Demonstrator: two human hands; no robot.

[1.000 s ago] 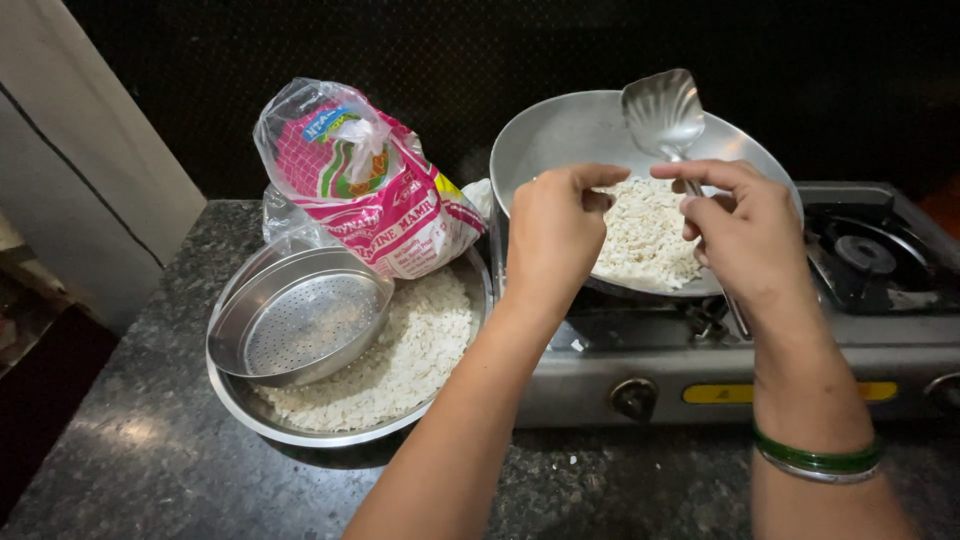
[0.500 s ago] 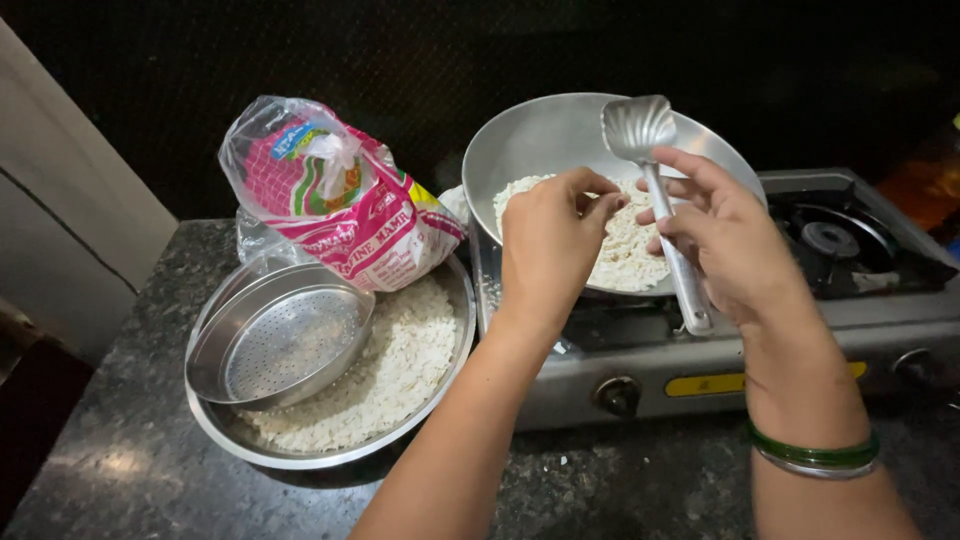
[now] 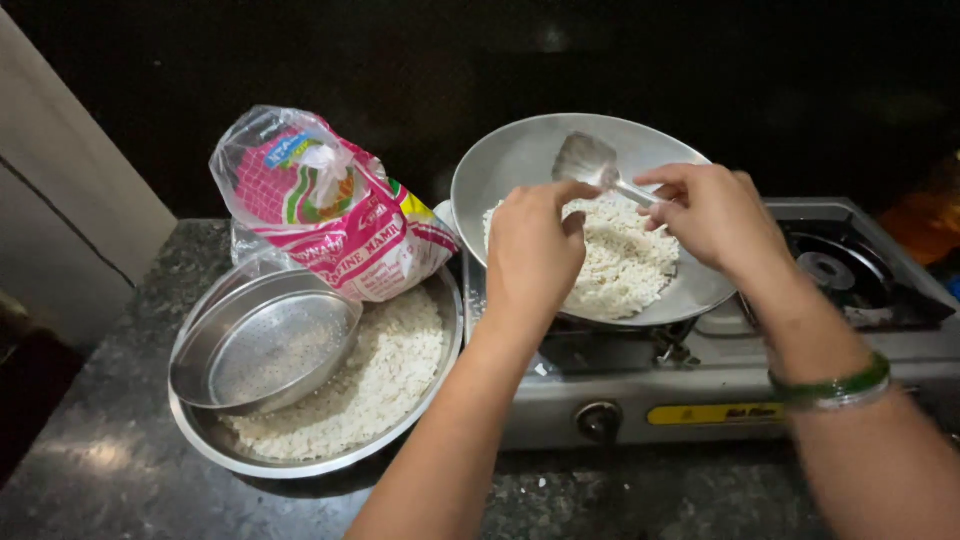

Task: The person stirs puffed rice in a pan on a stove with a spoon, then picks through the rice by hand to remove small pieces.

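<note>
A steel pan (image 3: 520, 160) sits on the left burner of a gas stove (image 3: 760, 380) and holds a heap of white flattened rice (image 3: 625, 260). My right hand (image 3: 715, 215) grips the handle of a metal spatula (image 3: 590, 165), whose blade hangs over the far side of the heap. My left hand (image 3: 535, 250) hovers over the near left part of the pan, fingers curled down onto the rice; whether it pinches any is hidden. A green bangle (image 3: 835, 385) circles my right wrist.
A wide steel plate (image 3: 300, 465) of flattened rice rests on the dark granite counter (image 3: 100, 480), left of the stove. On it lie a steel sieve (image 3: 265, 345) and a pink-and-white plastic bag (image 3: 330, 215). The right burner (image 3: 830, 270) is bare. A wall edge (image 3: 70, 200) rises at the left.
The spatula has swung from upright at the pan's right side to lying low across the far side of the rice. My left hand dropped from the rim toward the rice. The view shifted right.
</note>
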